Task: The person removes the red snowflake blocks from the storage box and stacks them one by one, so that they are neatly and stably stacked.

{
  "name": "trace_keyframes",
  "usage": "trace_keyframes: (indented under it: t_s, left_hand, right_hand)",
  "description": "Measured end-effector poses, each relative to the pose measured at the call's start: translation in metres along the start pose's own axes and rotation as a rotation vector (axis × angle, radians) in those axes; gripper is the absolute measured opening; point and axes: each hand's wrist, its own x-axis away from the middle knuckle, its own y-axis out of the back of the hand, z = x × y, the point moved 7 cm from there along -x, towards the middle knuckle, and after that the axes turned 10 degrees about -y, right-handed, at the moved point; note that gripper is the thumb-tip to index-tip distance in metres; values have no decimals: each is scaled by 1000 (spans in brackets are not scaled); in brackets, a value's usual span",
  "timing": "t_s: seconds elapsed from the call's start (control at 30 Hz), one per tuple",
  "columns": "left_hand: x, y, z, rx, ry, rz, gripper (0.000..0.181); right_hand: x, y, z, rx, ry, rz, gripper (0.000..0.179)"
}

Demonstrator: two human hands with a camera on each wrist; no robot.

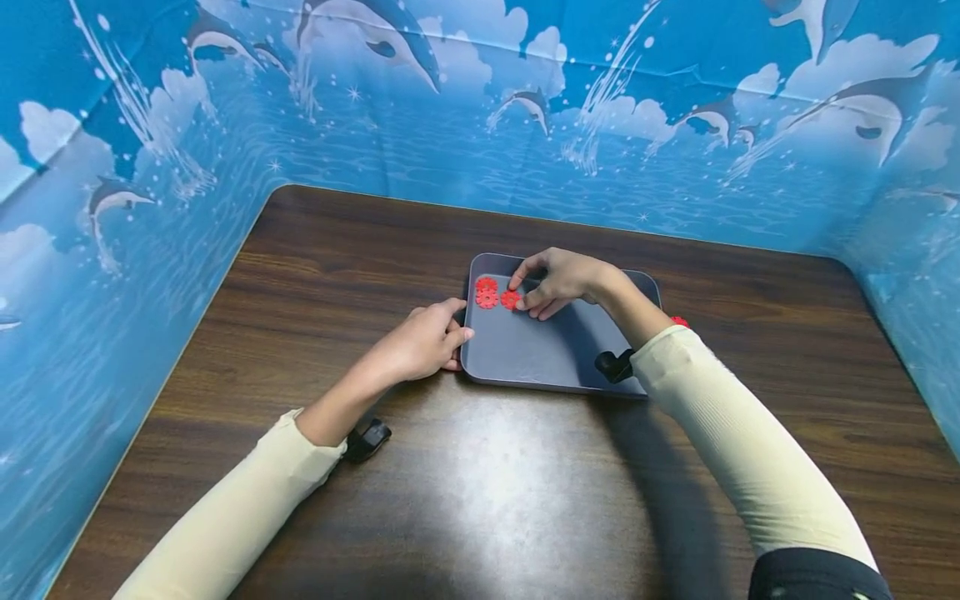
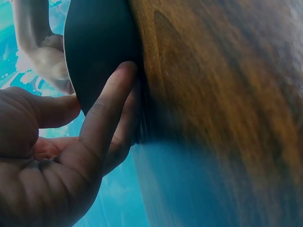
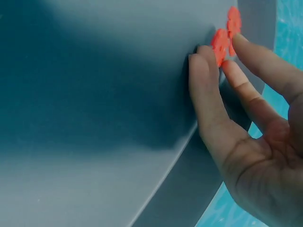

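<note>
A shallow grey tray lies on the table. Near its far left corner are two red notched plastic discs, one just beyond the other and close together. A further red notched disc is beside them, pinched by thumb and fingertips of my right hand. This disc also shows in the right wrist view, low against the tray floor. My left hand pinches the tray's left wall, its thumb at the rim and fingers along the outer side.
More red peeks out past the right sleeve, right of the tray; its full shape is hidden. The brown wooden table has a blue dolphin-print cloth behind and along its sides. Black wrist cameras hang beneath both wrists.
</note>
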Motion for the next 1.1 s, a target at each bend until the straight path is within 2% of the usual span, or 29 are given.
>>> trace_keyframes:
  t_s: [0.33,0.6,0.9,1.1]
  left_hand:
    - [0,0,-4,-5,-10,-1,60]
    - [1,1,-3,-12,-2,-4,61]
    - [1,0,-2,-12,-5,4,61]
    - [0,-1,-2,-8,-21,8,61]
  right_hand:
    - [-2,-7,10,236,13,-154,27]
    - [-1,-6,11,330,53,-231,24]
    - [1,-5,12,268,90,-247,16]
    - [4,-4,10,97,122,-183,13]
